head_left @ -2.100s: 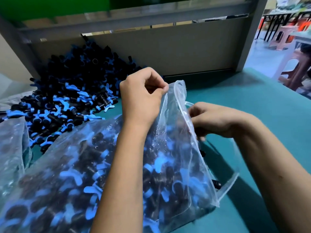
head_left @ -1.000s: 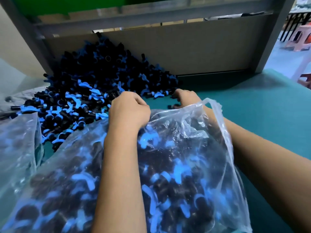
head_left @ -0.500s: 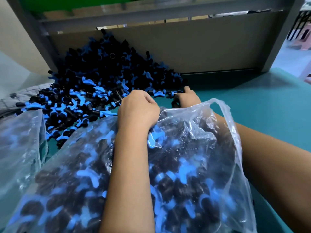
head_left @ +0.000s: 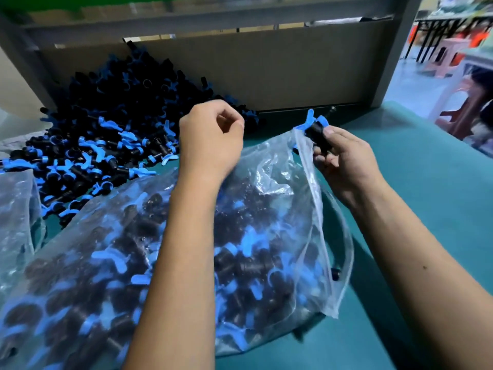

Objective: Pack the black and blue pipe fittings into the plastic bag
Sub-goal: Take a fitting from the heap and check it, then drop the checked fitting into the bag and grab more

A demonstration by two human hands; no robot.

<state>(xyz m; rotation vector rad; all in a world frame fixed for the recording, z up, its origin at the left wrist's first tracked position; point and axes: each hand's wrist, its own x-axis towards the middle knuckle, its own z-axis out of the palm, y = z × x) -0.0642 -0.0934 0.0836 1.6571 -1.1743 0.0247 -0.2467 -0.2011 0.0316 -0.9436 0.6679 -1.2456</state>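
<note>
A clear plastic bag (head_left: 269,166), largely filled with black and blue pipe fittings, lies on the teal table (head_left: 426,188) in front of me. My left hand (head_left: 210,134) is raised over the bag's far left rim with curled fingers, gripping the film there. My right hand (head_left: 344,161) holds one black fitting with a blue winged handle (head_left: 314,126) at the right side of the bag's mouth, its fingers also touching the bag's edge. A big loose pile of fittings (head_left: 112,124) lies behind the bag on the left.
A second clear bag (head_left: 16,214) lies at the left edge. A grey board with a metal frame (head_left: 293,62) walls off the back of the table. Stools and tables stand on the floor at the far right (head_left: 453,57).
Both hands pulled back from the pile. The right hand came up holding one fitting to the bag's mouth, and the left hand rose with the bag's rim.
</note>
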